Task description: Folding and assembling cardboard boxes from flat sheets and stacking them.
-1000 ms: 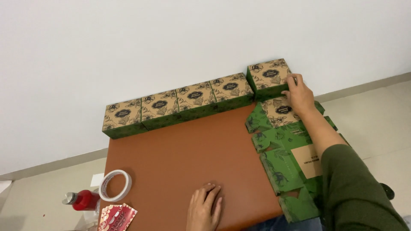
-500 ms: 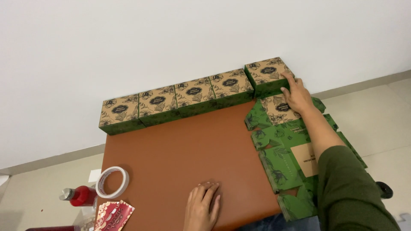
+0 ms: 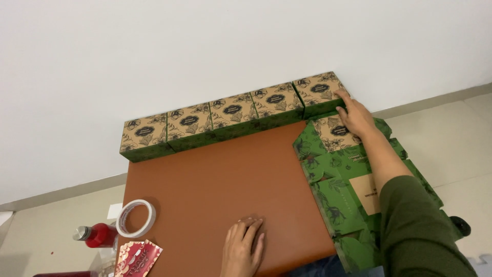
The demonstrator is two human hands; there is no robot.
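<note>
Five folded boxes (image 3: 233, 115) lined up along the far edge of the brown table (image 3: 215, 190), against the white wall — kraft-coloured lids with dark floral print, green sides, each touching its neighbour. Right hand (image 3: 356, 117) stretched out to the far right end of the row, fingers fairly flat and extended, fingertips touching the near right corner of the fifth box (image 3: 319, 91); not closed around it, more pressing or nudging than gripping. Left hand (image 3: 245, 247) resting palm down on the near edge of the table, fingers loosely together, holding nothing. Beneath the right forearm, a stack of unfolded box blanks (image 3: 348, 195) in green leaf print, lying flat and hanging over the right edge of the table; exact count of blanks in the stack impossible to tell, since they overlap. Judged from how things lie: five boxes assembled and placed, the last one just being settled into line, with a pile of flat blanks not yet folded — so a fair share of the folding seems left. At the near left corner, one roll of tape (image 3: 136, 218) lying flat, one red bottle (image 3: 97, 236) just left of it with a pale cap, and one or two small red patterned packets (image 3: 137, 255) at the near edge.
</note>
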